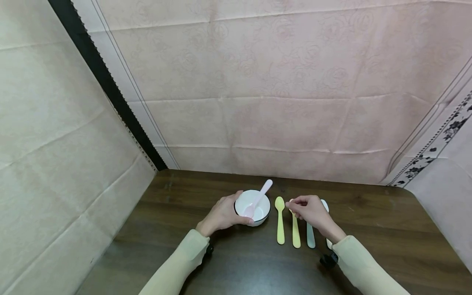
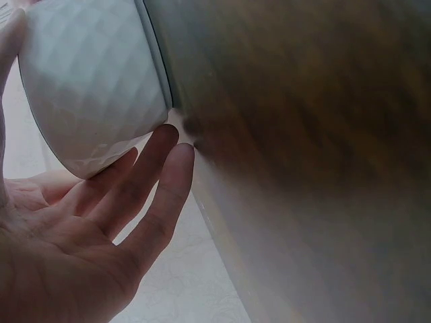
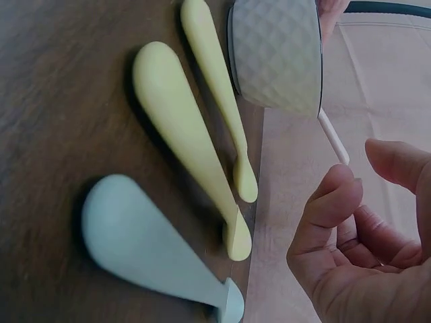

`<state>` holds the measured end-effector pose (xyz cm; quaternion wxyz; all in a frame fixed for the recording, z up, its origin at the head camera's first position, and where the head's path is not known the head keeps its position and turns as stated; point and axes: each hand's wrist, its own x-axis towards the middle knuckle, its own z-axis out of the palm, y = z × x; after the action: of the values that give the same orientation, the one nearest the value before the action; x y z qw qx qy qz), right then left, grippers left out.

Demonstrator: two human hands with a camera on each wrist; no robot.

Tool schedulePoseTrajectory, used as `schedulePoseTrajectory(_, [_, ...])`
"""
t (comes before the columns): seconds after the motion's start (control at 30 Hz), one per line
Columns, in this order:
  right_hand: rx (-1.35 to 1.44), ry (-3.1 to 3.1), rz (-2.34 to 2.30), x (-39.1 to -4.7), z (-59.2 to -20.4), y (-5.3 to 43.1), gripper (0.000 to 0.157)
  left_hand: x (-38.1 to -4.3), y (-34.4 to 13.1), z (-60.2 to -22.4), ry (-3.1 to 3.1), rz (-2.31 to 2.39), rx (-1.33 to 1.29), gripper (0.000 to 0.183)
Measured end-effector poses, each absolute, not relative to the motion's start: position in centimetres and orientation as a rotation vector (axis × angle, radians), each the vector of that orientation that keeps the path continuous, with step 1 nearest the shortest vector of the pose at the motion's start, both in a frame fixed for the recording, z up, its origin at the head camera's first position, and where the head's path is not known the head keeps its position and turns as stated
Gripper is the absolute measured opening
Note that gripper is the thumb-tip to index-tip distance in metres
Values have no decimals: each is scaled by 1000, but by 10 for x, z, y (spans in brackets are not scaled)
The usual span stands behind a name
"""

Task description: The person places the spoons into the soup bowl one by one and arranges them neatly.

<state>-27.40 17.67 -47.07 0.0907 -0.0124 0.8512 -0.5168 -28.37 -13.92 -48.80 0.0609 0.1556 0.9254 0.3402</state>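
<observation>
A small white bowl [image 1: 241,201] with a dark rim and a diamond-patterned outside is gripped at its left side by my left hand [image 1: 223,215], thumb near the front rim. In the left wrist view the bowl [image 2: 87,81] rests against the fingers. A pale pink spoon [image 1: 266,186] leans inside it, handle over the far rim. My right hand [image 1: 311,211] hovers above the row of spoons, thumb and index finger apart, holding nothing. Under or beside it lie a yellow spoon [image 1: 296,235], a light blue spoon [image 3: 141,235] and a whitish spoon [image 1: 329,244], each partly hidden.
Another yellow spoon [image 1: 280,225] lies between the bowl and the right hand. Everything is on a dark wooden table [image 1: 250,262]. Pale cloth [image 1: 276,123] hangs behind the table's far edge and at both sides.
</observation>
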Motion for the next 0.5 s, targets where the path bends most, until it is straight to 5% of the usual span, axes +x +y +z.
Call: schedulePoseTrajectory(0.5, [-88,2608,-1499,-260,-469,194,27,-284,-139,-490,2816,1014,486,112])
